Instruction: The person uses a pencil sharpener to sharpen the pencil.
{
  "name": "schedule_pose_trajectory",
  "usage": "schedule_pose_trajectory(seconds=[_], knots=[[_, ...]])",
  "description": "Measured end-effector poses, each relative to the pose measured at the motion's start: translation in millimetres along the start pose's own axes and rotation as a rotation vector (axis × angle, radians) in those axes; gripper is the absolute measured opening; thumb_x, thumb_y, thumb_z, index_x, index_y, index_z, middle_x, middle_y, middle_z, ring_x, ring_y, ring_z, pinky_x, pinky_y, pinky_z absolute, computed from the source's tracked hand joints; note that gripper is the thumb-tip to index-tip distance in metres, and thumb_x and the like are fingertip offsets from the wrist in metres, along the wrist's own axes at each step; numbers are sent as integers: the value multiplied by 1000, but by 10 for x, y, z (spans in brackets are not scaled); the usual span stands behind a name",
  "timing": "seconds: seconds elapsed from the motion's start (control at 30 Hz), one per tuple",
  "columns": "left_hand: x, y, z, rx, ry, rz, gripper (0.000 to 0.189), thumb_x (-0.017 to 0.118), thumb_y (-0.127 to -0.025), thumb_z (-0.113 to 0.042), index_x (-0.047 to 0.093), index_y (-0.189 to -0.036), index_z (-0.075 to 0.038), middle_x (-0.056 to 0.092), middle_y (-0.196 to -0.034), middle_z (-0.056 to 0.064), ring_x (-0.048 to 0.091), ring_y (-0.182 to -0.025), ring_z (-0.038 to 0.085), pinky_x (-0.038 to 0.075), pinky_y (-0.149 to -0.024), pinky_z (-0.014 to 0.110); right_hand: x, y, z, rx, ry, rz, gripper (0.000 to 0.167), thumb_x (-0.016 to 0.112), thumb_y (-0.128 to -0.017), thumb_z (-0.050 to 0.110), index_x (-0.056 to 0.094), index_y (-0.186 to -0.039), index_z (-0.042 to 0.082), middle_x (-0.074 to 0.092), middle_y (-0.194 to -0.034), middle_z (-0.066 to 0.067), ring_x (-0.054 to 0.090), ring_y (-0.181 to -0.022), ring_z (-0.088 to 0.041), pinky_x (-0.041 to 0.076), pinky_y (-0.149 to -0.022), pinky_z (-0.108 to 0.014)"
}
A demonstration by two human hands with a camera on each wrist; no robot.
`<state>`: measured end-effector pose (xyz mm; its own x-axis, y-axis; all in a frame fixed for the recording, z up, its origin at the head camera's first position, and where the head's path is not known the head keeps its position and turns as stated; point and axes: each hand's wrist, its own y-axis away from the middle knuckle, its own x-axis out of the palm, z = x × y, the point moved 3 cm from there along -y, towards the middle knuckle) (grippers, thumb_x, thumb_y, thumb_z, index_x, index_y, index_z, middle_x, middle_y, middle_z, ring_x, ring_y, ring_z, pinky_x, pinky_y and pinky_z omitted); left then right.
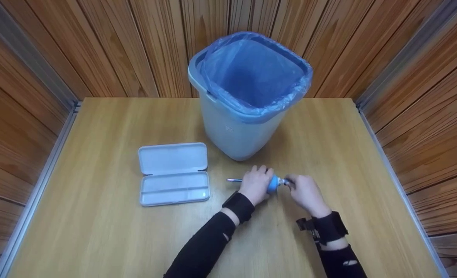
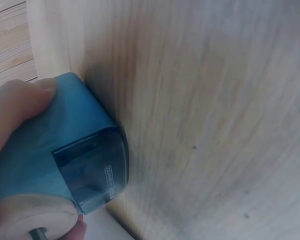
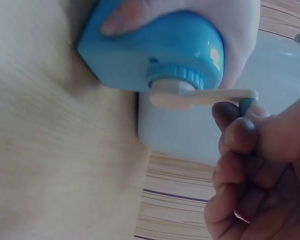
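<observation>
A blue pencil sharpener [image 2: 55,125] with a see-through shavings drawer [image 2: 92,170] lies on the table. My left hand [image 1: 256,184] grips its body from above, thumb on one side. From its left end sticks out a pencil [image 1: 234,180]; in the left wrist view the pencil's shaft enters a pale round holder [image 2: 37,217]. On the opposite end is a white crank [image 3: 215,96]. Its small dark-green knob [image 3: 246,105] is pinched between the thumb and index finger of my right hand [image 3: 270,155], whose other fingers curl below.
Left of the hands lies an open pencil case [image 1: 174,189], its lid [image 1: 173,158] folded back. Just behind the sharpener stands a tall grey bin [image 1: 236,135] lined with a blue bag [image 1: 251,112]. Wood-panelled walls [image 1: 108,50] with metal edging close off the table's back and sides.
</observation>
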<state>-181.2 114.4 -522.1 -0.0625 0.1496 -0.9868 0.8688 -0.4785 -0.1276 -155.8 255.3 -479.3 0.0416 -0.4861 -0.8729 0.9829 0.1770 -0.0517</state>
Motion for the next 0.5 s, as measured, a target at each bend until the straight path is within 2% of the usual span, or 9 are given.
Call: schedule_pose_trajectory(seconds=[0.27,0.5], knots=[[-14,1,1,9,-8,-22,69,90,-64,-44,59,-120,-18,66,-113,1,62,-95,20,56,-71,32,17,-276,-96,60,-56,12,22,57,-88,-6,70,-105,-9,73,-100,-27,70,-93,-42,56,-83,-53],[-15,3,-9,11,1,-36,65,89,-67,-43,61,-121,-18,67,-112,1,63,-95,20,57,-71,31,140,-441,-209,61,-55,-20,24,58,-86,-6,71,-106,-7,73,-101,-26,70,-95,-43,55,-83,-54]])
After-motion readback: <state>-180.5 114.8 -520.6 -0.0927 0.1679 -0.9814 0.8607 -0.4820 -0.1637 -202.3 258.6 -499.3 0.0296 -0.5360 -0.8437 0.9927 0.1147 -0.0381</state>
